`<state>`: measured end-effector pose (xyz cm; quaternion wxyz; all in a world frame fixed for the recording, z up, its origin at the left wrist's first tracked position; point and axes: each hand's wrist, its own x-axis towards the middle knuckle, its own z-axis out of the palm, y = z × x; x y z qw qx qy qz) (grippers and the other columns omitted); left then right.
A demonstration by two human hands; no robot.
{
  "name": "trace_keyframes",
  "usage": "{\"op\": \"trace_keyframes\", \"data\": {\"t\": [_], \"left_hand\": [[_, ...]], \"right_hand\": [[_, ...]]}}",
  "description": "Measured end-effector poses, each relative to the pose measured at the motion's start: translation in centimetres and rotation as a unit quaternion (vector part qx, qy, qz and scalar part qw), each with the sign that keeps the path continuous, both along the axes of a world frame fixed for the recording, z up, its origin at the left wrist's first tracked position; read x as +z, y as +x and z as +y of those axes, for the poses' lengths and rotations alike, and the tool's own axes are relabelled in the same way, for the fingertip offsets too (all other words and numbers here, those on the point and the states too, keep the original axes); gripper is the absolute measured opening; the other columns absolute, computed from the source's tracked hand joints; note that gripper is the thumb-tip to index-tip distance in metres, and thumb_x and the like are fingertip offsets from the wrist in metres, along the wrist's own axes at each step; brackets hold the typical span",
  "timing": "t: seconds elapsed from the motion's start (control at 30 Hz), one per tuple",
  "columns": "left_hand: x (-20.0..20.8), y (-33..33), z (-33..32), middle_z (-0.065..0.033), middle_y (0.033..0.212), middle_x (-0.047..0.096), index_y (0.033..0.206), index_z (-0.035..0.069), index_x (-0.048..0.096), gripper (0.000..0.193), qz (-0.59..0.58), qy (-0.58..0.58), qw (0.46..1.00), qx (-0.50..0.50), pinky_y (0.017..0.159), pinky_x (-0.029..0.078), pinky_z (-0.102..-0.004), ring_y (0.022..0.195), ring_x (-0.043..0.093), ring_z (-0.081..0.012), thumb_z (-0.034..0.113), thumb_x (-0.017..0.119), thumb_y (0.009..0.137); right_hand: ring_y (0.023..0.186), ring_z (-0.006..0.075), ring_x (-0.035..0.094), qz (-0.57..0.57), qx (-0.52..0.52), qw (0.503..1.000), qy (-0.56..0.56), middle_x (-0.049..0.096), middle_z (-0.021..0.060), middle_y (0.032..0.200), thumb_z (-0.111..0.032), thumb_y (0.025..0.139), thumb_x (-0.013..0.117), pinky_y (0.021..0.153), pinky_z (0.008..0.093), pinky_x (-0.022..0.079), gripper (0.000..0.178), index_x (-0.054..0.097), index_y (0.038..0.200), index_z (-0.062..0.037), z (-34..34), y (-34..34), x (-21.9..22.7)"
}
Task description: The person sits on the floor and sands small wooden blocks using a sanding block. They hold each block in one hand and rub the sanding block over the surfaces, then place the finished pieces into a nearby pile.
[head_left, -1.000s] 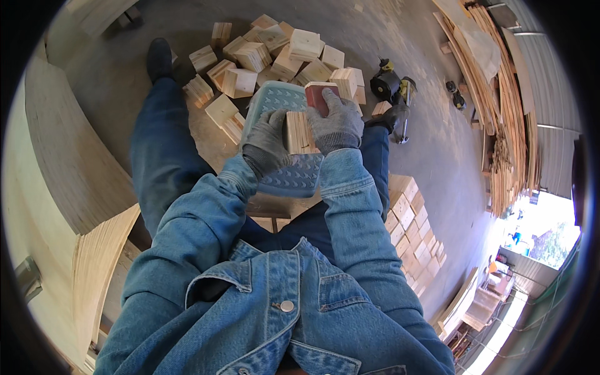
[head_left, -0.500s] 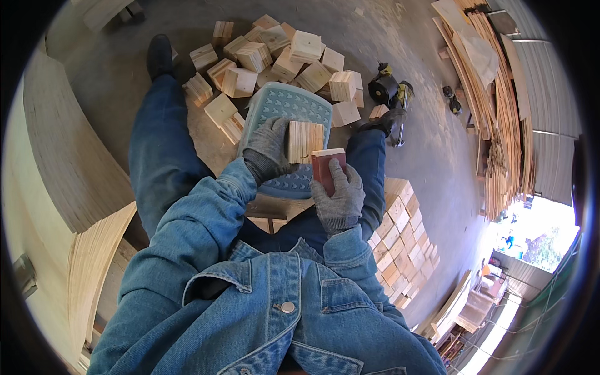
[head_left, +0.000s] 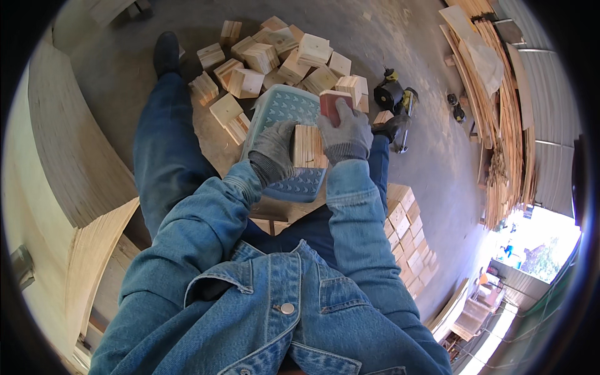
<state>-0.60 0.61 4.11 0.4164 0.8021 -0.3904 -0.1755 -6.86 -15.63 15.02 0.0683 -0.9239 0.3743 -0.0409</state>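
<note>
In a grey knit glove, my left hand (head_left: 273, 150) grips a layered wooden block (head_left: 310, 147) over a light-blue plastic stool (head_left: 289, 103). The fingers wrap its left side, and the grained edge faces up. My right hand (head_left: 347, 130), gloved alike, is closed on a sanding block (head_left: 331, 107) with a reddish-brown face and a pale wooden edge. It is held at the far right corner of the wooden block. Whether the two touch I cannot tell.
Loose wooden blocks (head_left: 261, 57) lie heaped beyond the stool. More blocks (head_left: 409, 240) are stacked in rows by my right leg. A yellow-and-black power tool (head_left: 390, 92) rests near my right foot. Long boards (head_left: 494, 112) lean along the right; curved plywood sheets (head_left: 75, 144) stand at left.
My right hand has moved forward with the sanding block, from the near right side of the wooden block to its far end. My left hand still holds the wooden block, slightly turned.
</note>
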Motion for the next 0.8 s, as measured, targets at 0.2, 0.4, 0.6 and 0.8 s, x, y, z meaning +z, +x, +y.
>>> {"op": "trace_keyframes", "data": {"t": [0.2, 0.4, 0.6, 0.8], "left_hand": [[1.4, 0.4, -0.1, -0.0191, 0.140, 0.056, 0.149, 0.009, 0.046, 0.109, 0.035, 0.035, 0.998, -0.039, 0.118, 0.045, -0.0462, 0.133, 0.056, -0.0385, 0.038, 0.100, 0.058], [0.6, 0.0, -0.1, -0.0194, 0.131, 0.057, 0.146, 0.008, 0.046, 0.108, 0.004, 0.034, 0.999, -0.020, 0.113, 0.047, -0.0480, 0.122, 0.058, -0.0396, 0.039, 0.100, 0.058], [1.1, 0.1, 0.2, -0.0190, 0.131, 0.057, 0.148, 0.008, 0.046, 0.112, 0.010, 0.007, 0.999, -0.031, 0.112, 0.047, -0.0483, 0.122, 0.058, -0.0397, 0.041, 0.101, 0.057], [-0.7, 0.0, -0.4, -0.0199, 0.135, 0.056, 0.149, 0.005, 0.045, 0.116, 0.024, 0.000, 1.000, -0.017, 0.114, 0.047, -0.0445, 0.126, 0.058, -0.0383, 0.048, 0.100, 0.056]], "right_hand": [[0.126, 0.0454, 0.062, -0.020, 0.007, 1.000, 0.003, 0.061, 0.0244, 0.140, -0.043, 0.086, 0.080, 0.105, 0.0547, 0.051, 0.065, 0.067, 0.144, -0.0162, 3.8, -8.6, 0.3], [0.127, 0.0468, 0.061, -0.045, 0.011, 0.998, 0.031, 0.060, 0.0254, 0.142, -0.034, 0.082, 0.084, 0.107, 0.0553, 0.050, 0.067, 0.067, 0.144, -0.0142, 5.8, -13.0, 0.0], [0.127, 0.0427, 0.064, -0.010, 0.004, 1.000, -0.026, 0.062, 0.0239, 0.142, -0.045, 0.084, 0.079, 0.108, 0.0535, 0.051, 0.066, 0.069, 0.142, -0.0157, 3.2, -6.8, 0.1], [0.121, 0.0393, 0.069, 0.087, -0.014, 0.996, 0.010, 0.069, 0.0232, 0.132, -0.051, 0.083, 0.076, 0.107, 0.0488, 0.052, 0.068, 0.069, 0.143, -0.0190, -1.3, 2.2, 0.7]]}}
